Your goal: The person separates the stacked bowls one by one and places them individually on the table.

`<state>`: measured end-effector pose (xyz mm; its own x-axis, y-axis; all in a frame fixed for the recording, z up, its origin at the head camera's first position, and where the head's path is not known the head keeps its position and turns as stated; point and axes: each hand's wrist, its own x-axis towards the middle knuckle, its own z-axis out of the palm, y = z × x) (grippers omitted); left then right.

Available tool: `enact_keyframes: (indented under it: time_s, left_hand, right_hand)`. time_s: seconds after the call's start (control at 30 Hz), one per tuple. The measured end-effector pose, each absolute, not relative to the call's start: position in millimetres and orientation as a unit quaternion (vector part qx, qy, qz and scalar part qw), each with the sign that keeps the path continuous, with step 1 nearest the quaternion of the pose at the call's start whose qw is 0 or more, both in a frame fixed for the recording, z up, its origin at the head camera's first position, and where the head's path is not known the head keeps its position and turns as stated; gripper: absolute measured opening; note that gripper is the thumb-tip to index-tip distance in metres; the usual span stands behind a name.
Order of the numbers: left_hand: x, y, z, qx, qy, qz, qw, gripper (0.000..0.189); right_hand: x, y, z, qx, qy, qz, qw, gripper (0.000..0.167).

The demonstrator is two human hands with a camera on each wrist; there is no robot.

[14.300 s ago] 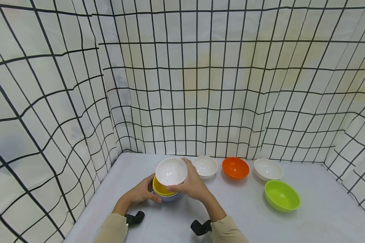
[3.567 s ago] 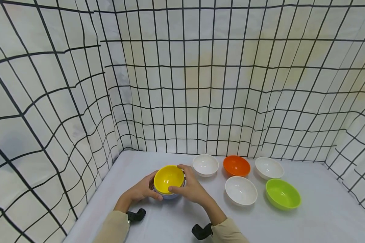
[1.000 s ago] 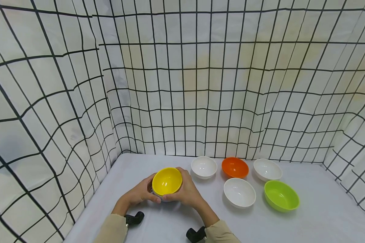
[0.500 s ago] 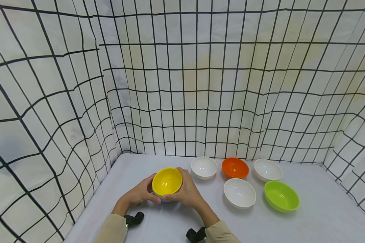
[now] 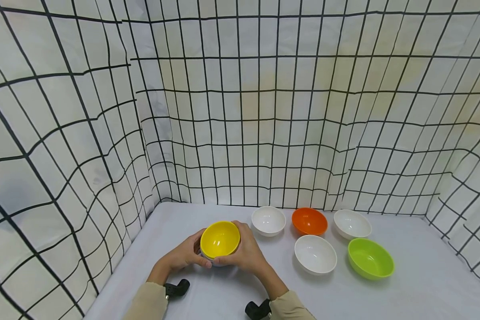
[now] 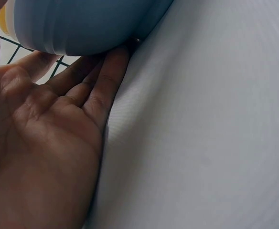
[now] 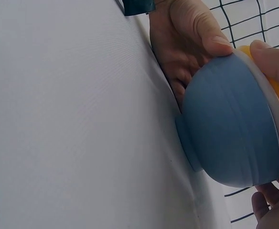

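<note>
A yellow bowl tops a nested stack on the white-covered table. Beneath it a blue bowl stands on its foot, and a white rim shows between the two in the right wrist view. My left hand holds the blue bowl from the left, thumb at its rim and fingers around its far side. From the right, my right hand grips the yellow bowl near the top of the stack, thumb in front and fingers behind. Part of the blue bowl is hidden by the hands in the head view.
To the right stand a small white bowl, an orange bowl and another white bowl at the back. A third white bowl and a green bowl sit nearer. Black-gridded white walls enclose the table.
The white bowl held above the stack 14.3 seconds ago now sits in front of the orange one. My right hand has since moved down around the stack's side. Over the last second, both hands are still.
</note>
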<state>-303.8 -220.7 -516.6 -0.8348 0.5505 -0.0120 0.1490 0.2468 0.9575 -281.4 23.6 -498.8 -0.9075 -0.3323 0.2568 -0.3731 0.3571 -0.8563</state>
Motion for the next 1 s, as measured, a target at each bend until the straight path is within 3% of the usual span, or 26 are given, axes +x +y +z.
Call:
enact_keyframes:
  time_s: [0.27, 0.77, 1.0]
  left_hand:
    - [-305, -220, -517, 0.223, 0.772, 0.568, 0.178, 0.094]
    - [-305, -220, -516, 0.204, 0.776, 0.568, 0.183, 0.112]
    - [-307, -221, -518, 0.219, 0.766, 0.575, 0.184, 0.102]
  right_hand:
    - [-281, 24, -495, 0.217, -0.823, 0.524, 0.033, 0.101]
    - [-281, 33, -480, 0.198, -0.814, 0.545, 0.034, 0.1]
    - [-283, 40, -472, 0.186, -0.809, 0.558, 0.026, 0.099]
